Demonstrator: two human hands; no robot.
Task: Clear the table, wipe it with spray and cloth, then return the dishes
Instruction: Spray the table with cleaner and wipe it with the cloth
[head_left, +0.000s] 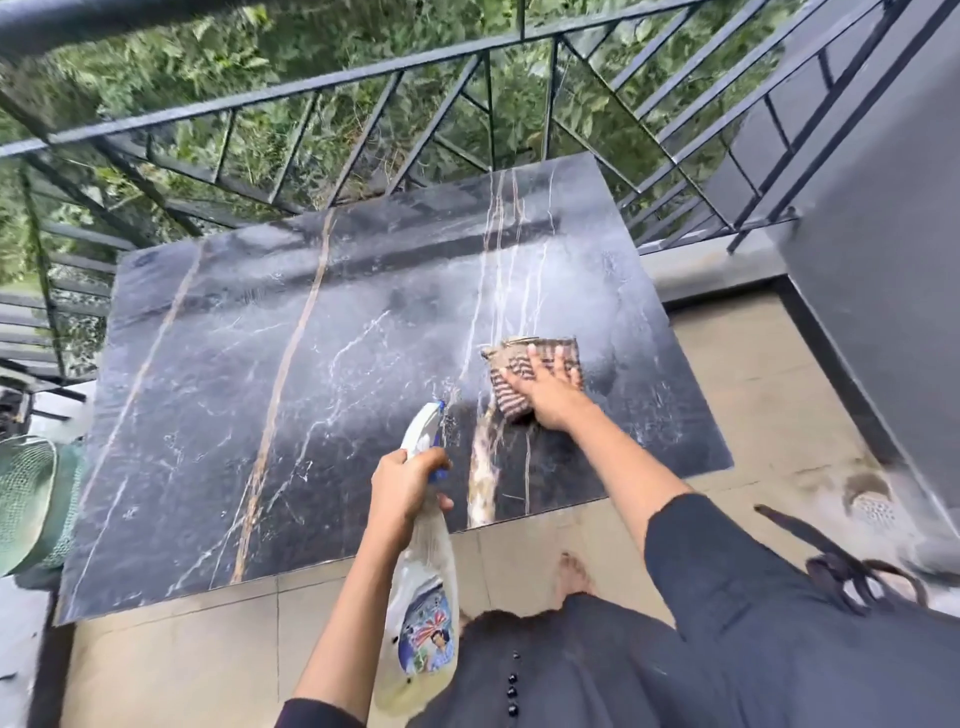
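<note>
spray bottle (426, 597) clear, yellowish liquid; cloth (508, 404) striped

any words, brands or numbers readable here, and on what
No text can be read anywhere in this view.
The label on the spray bottle, held in the left hand: a colourful picture shows, but any print is too blurred to read.
The cloth under the right hand: stripes only, no text.
The table: marble veins only, no text.
</note>
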